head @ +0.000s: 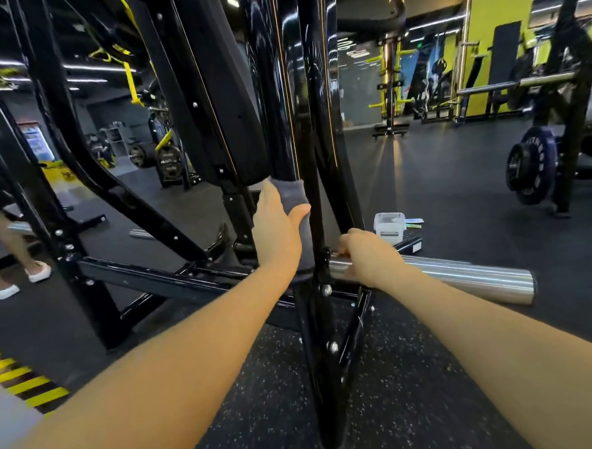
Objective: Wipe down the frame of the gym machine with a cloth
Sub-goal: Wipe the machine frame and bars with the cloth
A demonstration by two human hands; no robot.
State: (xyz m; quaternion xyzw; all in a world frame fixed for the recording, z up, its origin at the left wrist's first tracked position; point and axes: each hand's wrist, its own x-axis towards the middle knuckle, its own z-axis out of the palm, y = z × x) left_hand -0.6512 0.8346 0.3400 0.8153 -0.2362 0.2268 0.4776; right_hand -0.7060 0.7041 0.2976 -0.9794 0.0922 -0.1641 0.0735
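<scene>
Right now your left hand [277,225] grips the cloth [291,197] around the upright frame post [304,138], whose long axis runs vertically, while your right hand [366,253] clasps the chrome bar [469,277].

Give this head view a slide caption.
Left hand presses cloth on black frame; right hand grips chrome bar.

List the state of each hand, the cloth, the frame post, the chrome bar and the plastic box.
Left hand: wrapped round the cloth, pressing it to the post.
Cloth: grey, folded around the post.
Frame post: upright, glossy black.
Right hand: gripping the chrome bar.
Chrome bar: horizontal, empty of plates.
Plastic box: on the floor, lid closed.
</scene>
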